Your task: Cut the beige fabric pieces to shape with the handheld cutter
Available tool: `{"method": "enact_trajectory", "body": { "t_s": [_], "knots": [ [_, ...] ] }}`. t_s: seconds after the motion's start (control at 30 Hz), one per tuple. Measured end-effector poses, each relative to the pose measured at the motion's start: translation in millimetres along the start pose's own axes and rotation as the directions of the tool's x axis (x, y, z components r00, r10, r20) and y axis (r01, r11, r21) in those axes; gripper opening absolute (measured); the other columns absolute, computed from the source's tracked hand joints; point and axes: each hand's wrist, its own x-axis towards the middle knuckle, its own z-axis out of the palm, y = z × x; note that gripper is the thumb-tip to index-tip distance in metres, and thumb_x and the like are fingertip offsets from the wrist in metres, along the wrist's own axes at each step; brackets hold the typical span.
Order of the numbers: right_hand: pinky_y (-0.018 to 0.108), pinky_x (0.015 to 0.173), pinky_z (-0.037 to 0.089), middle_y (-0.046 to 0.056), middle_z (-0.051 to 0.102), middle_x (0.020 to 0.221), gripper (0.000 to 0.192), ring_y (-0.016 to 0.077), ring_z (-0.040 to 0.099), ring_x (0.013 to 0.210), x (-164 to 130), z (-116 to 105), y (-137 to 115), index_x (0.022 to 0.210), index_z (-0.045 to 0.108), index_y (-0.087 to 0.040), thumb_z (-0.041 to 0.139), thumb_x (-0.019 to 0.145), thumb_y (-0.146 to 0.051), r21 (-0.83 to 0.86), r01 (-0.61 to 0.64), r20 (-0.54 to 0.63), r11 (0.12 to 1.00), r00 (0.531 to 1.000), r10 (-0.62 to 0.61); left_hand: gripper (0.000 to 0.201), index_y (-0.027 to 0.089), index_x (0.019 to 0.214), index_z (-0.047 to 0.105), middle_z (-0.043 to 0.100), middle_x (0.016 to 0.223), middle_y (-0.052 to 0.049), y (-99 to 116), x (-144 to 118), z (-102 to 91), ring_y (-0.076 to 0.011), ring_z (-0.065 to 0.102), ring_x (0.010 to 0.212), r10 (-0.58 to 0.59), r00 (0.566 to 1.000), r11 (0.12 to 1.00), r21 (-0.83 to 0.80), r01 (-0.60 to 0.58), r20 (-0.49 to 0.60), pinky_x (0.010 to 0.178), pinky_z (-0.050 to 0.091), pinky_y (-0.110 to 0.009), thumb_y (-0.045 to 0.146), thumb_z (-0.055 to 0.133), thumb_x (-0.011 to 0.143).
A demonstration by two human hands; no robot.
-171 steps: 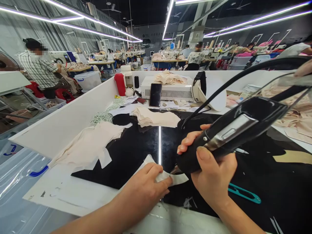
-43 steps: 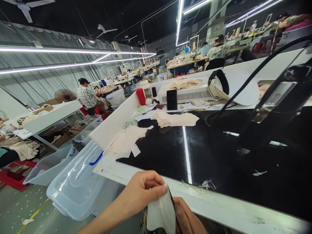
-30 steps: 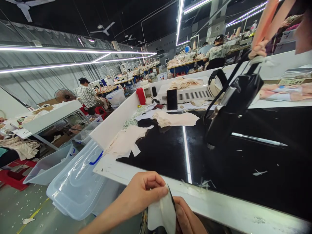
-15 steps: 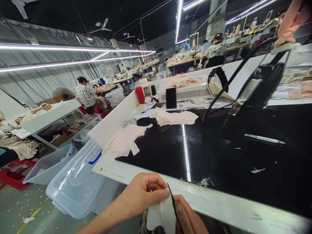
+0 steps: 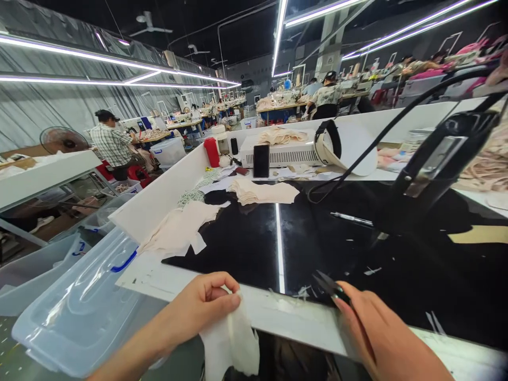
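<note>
Cloth, a single white piece, hangs from the left hand just beyond the front edge of the table. On my feed the left grip is pinched together on its upper corner, thumb against curled fingers. The right hand is clamped around dark snips, their points out over the black mat, near loose scraps and well apart from the cloth.

From that I judge the step in hand to be hand trimming, with the blades away from the work at this instant. Another cut would call for me to bring the points back to the cloth and have the left grip keep the edge taut; putting the snips aside would call for a bare patch of mat.

What I lack is detail. The left fingers cover the pinched corner, hiding any cut there, and the cloth's lower end drops close to the bottom of the frame. The right palm buries most of the handles; the blades are perhaps slightly parted, but dark on dark I would not swear to it. Farther right, the lower end of a corded black tool melts into the mat, and whatever it hangs from is cut off.
</note>
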Motion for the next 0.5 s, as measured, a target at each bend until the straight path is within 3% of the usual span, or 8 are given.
{"method": "enact_trajectory", "body": {
  "t_s": [0.13, 0.23, 0.3, 0.4, 0.43, 0.5],
  "knots": [
    [0.039, 0.061, 0.052, 0.007, 0.068, 0.082, 0.052, 0.0245, 0.07, 0.067, 13, -9, 32, 0.12, 0.067, -0.016, 0.027, 0.115, -0.049, -0.377, 0.092, -0.061, 0.922, 0.99, -0.124, 0.064, 0.02, 0.099, 0.061, 0.049, 0.07, 0.006, 5, 0, 2.2, -0.0097, 0.034, 0.061, -0.011, 1.0, 1.0, -0.02, 0.012, 0.017, 0.057, 0.021, -0.025, 0.079, 0.079, 0.082],
    [0.04, 0.063, 0.049, 0.009, 0.069, 0.082, 0.049, 0.0238, 0.064, 0.064, 22, -7, 42, 0.12, 0.069, -0.013, 0.029, 0.115, -0.04, -0.455, 0.126, -0.051, 0.881, 0.985, -0.167, 0.064, 0.02, 0.099, 0.061, 0.046, 0.067, 0.007, 9, 2, 3.5, -0.0094, 0.034, 0.06, -0.01, 1.0, 0.999, -0.042, 0.011, 0.019, 0.056, 0.021, -0.024, 0.079, 0.08, 0.081],
    [0.044, 0.073, 0.052, 0.015, 0.075, 0.096, 0.047, 0.0291, 0.07, 0.078, 25, -7, 45, 0.128, 0.07, -0.012, 0.033, 0.114, -0.039, -0.472, 0.095, -0.086, 0.876, 0.984, -0.153, 0.065, 0.02, 0.098, 0.06, 0.048, 0.068, 0.006, 13, 3, 4.4, -0.0094, 0.037, 0.06, 0.001, 1.0, 0.997, -0.072, 0.0, 0.014, 0.056, 0.024, -0.023, 0.078, 0.081, 0.08],
    [0.056, 0.093, 0.054, 0.02, 0.077, 0.121, 0.052, 0.0417, 0.072, 0.11, 24, -9, 39, 0.135, 0.071, -0.014, 0.04, 0.111, -0.048, -0.315, 0.015, -0.137, 0.949, 0.989, -0.061, 0.064, 0.02, 0.097, 0.06, 0.054, 0.072, 0.004, 19, 4, 7.3, -0.0095, 0.041, 0.062, 0.035, 0.999, 0.992, -0.12, -0.035, 0.001, 0.057, 0.029, -0.021, 0.076, 0.083, 0.079],
    [0.057, 0.096, 0.055, 0.019, 0.078, 0.124, 0.053, 0.0423, 0.071, 0.114, 22, -11, 33, 0.135, 0.074, -0.018, 0.042, 0.11, -0.053, -0.178, -0.005, -0.106, 0.984, 0.994, -0.014, 0.063, 0.02, 0.097, 0.06, 0.055, 0.073, 0.003, 20, 5, 8.9, -0.0094, 0.041, 0.062, 0.042, 0.999, 0.99, -0.134, -0.042, -0.003, 0.057, 0.03, -0.021, 0.075, 0.084, 0.08],
    [0.05, 0.096, 0.059, 0.013, 0.082, 0.121, 0.05, 0.0377, 0.075, 0.11, 17, -11, 12, 0.127, 0.081, -0.029, 0.051, 0.104, -0.061, 0.19, -0.072, 0.089, 0.979, 0.994, 0.055, 0.062, 0.02, 0.097, 0.06, 0.053, 0.07, 0.004, 24, 7, 12.9, -0.0087, 0.039, 0.059, 0.057, 0.998, 0.986, -0.155, -0.06, -0.021, 0.054, 0.028, -0.02, 0.075, 0.084, 0.08]
  ]
}}
